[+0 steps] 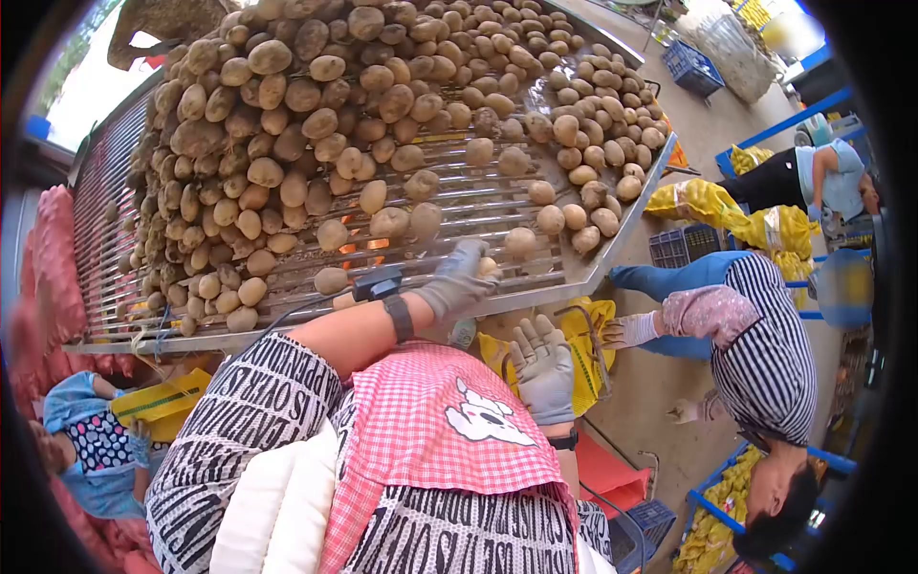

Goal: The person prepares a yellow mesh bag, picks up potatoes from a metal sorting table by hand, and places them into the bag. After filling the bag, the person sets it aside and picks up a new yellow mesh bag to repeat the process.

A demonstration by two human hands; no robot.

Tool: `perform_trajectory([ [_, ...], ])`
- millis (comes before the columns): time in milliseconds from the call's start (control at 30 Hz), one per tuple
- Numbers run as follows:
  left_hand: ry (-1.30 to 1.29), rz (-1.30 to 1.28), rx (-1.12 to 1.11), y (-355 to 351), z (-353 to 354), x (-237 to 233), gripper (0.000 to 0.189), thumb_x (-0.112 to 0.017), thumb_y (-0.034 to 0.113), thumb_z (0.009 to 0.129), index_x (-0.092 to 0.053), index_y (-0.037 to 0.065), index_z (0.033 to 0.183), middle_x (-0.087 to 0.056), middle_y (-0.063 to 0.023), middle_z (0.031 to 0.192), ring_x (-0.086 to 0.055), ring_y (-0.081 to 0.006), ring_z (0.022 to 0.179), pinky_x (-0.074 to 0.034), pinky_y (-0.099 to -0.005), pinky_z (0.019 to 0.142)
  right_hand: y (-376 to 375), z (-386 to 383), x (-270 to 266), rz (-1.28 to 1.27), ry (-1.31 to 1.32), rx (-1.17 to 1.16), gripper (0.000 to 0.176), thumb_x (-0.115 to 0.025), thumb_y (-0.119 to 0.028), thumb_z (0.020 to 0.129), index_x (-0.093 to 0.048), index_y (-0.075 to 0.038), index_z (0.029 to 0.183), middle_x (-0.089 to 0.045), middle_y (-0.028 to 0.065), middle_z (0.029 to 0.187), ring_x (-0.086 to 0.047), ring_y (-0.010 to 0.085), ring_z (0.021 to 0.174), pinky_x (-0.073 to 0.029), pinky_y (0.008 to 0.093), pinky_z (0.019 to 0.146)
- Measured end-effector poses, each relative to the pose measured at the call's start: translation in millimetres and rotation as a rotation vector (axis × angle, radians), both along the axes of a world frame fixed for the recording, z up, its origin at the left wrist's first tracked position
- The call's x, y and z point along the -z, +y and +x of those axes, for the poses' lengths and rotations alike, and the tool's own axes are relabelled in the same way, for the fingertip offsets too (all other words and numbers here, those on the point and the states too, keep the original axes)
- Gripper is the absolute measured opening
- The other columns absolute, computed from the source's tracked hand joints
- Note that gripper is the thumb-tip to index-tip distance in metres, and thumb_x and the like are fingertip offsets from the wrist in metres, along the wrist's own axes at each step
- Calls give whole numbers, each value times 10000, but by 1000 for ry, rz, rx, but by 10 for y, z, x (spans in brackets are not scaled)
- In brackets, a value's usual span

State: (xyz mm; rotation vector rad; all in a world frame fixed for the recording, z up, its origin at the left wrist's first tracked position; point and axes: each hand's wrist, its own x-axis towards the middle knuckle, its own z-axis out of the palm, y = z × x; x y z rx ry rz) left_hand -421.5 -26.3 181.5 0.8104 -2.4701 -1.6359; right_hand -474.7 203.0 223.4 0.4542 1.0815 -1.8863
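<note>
Many potatoes are heaped on a slatted metal sorting table. My left hand, in a grey glove, reaches over the table's near edge. A single potato shows beside its thumb and fingers; blur hides whether they grip it. Under my left wrist lies a small black device with a cable. My right hand, also gloved, is held off the table with palm up and fingers spread, holding nothing. Behind it hangs a yellow bag at a metal frame.
A co-worker in a striped top bends at the right, a gloved hand near the yellow bag. Another person stands farther back. At the lower left, a person holds a yellow sack. Pink sacks and a blue crate flank the table.
</note>
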Motion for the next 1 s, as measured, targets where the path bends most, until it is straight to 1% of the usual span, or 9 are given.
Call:
perform_trajectory([
  [100,245,153,299,391,108,-142,527,-684,313,894,-511,0,1280,-492,-217,1324,-502,-355,1232,-407,-376,1056,-249,76,-60,-47,-28,-62,480,-475,-441,1012,-553,-87,1327,-616,107,1270,-592,258,1182,-464,440,1030],
  [200,346,-90,452,504,344,-304,433,-631,323,941,-549,20,1238,-515,-181,1299,-481,-327,1243,-393,-380,1067,-45,99,344,-167,-189,-19,507,-550,-445,976,-513,-112,1356,-549,121,1349,-531,245,1237,-437,490,1055],
  [267,301,226,665,301,453,-309,366,-579,328,976,-583,46,1209,-513,-163,1341,-495,-327,1248,-394,-396,1074,235,112,397,-132,-221,46,487,-553,-452,971,-532,-125,1332,-558,112,1336,-539,233,1221,-467,495,1011],
  [367,439,-30,269,-114,858,-246,329,-654,217,928,-596,61,1211,-541,-159,1331,-516,-321,1261,-430,-411,1049,823,18,630,140,-222,243,448,-562,-479,956,-583,-138,1247,-596,105,1258,-562,237,1168,-529,492,902],
  [433,417,-326,-47,-440,1290,-179,474,-756,227,838,-587,70,1253,-517,-184,1357,-509,-343,1263,-436,-413,1053,1105,15,797,399,-229,376,509,-570,-511,936,-555,-134,1277,-578,103,1271,-558,255,1166,-524,472,919],
  [500,99,-488,-255,-686,1780,-257,790,-826,377,737,-493,86,1392,-437,-224,1443,-456,-397,1311,-380,-444,1108,1650,-116,1172,379,-226,373,581,-573,-533,924,-502,-127,1334,-540,115,1315,-538,268,1193,-501,472,957],
  [700,-213,-495,-27,-1116,2492,122,1174,-798,605,646,-242,113,1555,-294,-265,1541,-305,-460,1411,-238,-508,1179,2005,-302,1765,410,-380,418,823,-555,-584,905,-287,-69,1487,-366,192,1480,-440,331,1310,-375,476,1104],
  [900,-165,-657,21,-1047,1671,334,1164,-825,560,651,-230,141,1560,-203,-327,1553,-224,-524,1424,-200,-510,1193,1058,-39,1079,536,-164,339,653,-523,-510,947,-393,-101,1440,-459,118,1431,-510,258,1235,-429,410,1042],
  [1000,-84,-379,-252,-825,961,549,1089,-739,640,724,-225,185,1570,-59,-338,1590,-72,-527,1470,-122,-535,1207,927,-74,1048,534,-89,320,611,-522,-497,952,-426,-105,1412,-488,106,1402,-529,249,1205,-449,402,1011],
])
